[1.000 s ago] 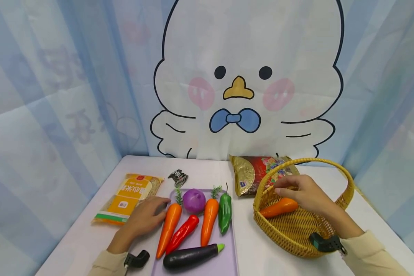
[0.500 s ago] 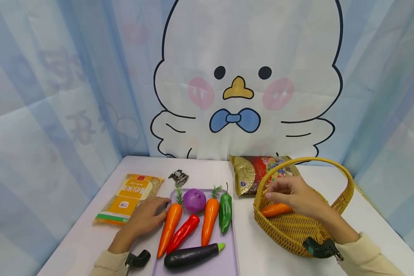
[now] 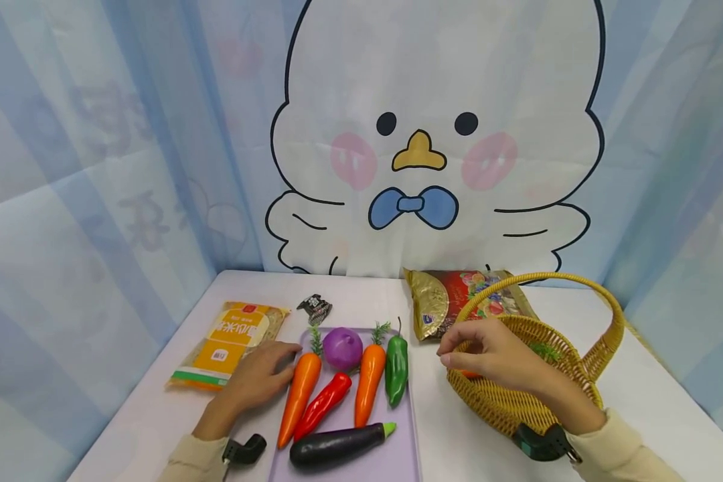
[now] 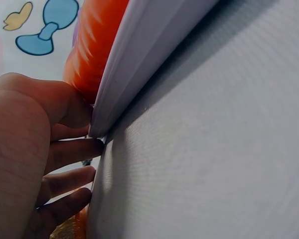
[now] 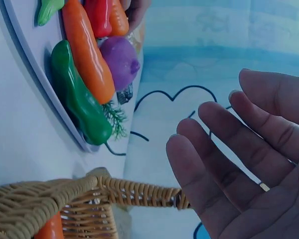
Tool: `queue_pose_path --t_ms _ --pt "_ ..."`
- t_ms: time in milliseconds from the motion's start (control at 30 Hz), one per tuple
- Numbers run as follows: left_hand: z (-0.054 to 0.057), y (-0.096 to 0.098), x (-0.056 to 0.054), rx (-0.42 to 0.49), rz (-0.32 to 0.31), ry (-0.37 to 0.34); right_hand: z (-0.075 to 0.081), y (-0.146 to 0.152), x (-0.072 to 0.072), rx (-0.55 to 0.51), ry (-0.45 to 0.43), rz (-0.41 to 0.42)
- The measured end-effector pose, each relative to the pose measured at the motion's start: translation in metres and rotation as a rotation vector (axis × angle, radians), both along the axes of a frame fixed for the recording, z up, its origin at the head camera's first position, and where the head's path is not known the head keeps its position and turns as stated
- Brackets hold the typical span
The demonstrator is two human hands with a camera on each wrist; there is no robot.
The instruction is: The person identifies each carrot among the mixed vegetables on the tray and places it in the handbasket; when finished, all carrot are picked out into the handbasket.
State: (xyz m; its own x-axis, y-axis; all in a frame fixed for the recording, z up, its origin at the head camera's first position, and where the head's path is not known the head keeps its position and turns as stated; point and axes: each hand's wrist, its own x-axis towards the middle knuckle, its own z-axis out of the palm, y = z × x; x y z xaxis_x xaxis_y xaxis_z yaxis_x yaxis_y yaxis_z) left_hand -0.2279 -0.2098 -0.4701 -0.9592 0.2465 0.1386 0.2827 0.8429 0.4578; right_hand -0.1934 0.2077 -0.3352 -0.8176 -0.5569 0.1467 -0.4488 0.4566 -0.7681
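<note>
My left hand [image 3: 259,375] lies at the left edge of the lilac tray [image 3: 404,458], its fingertips touching the rim next to a carrot [image 3: 300,398]. In the left wrist view the thumb and fingers are loosely bent along that rim. My right hand [image 3: 497,355] hovers over the left side of the wicker basket [image 3: 488,405] with nothing in it. Its fingers look relaxed and apart in the right wrist view. Inside the basket an orange carrot [image 5: 51,228] shows, mostly hidden by the hand; green leaves [image 3: 545,351] appear at its far side.
The tray also bears a purple onion [image 3: 343,348], red chili [image 3: 323,405], second carrot [image 3: 370,385], green pepper [image 3: 396,371] and eggplant [image 3: 340,446]. A yellow grain bag [image 3: 231,343], small black wrapper [image 3: 315,308] and gold-red bag [image 3: 430,304] lie behind. The basket's handle [image 3: 614,321] arches high.
My right hand has moved left and slightly down, from over the basket's middle to its left rim, covering more of the carrot inside. The left hand has stayed at the tray.
</note>
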Motion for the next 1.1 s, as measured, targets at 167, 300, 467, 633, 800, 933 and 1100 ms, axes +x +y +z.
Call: queue_pose_path --t_ms 167,300,467,633,800,933,1100 --pt "0.000 0.000 -0.001 0.004 0.001 0.001 -0.004 -0.010 -0.001 0.021 -0.007 0.001" --pt "0.001 0.000 0.000 0.006 -0.003 0.005 -0.009 -0.018 -0.002 0.048 -0.013 0.009" --pt "0.001 0.000 0.000 -0.001 -0.004 0.009 -0.014 -0.029 -0.004 0.072 -0.018 0.043" --pt "0.002 0.001 0.001 -0.003 -0.003 0.010 -0.017 -0.036 -0.006 0.086 -0.017 0.065" --pt "0.002 0.002 0.002 0.005 -0.004 0.006 -0.021 -0.042 -0.010 0.082 -0.001 0.086" --pt "0.002 0.002 0.002 0.005 -0.001 0.009 -0.025 -0.048 -0.014 0.081 -0.009 0.089" --pt "0.002 0.001 0.002 -0.002 0.000 0.014 -0.031 -0.056 -0.019 0.087 -0.018 0.102"
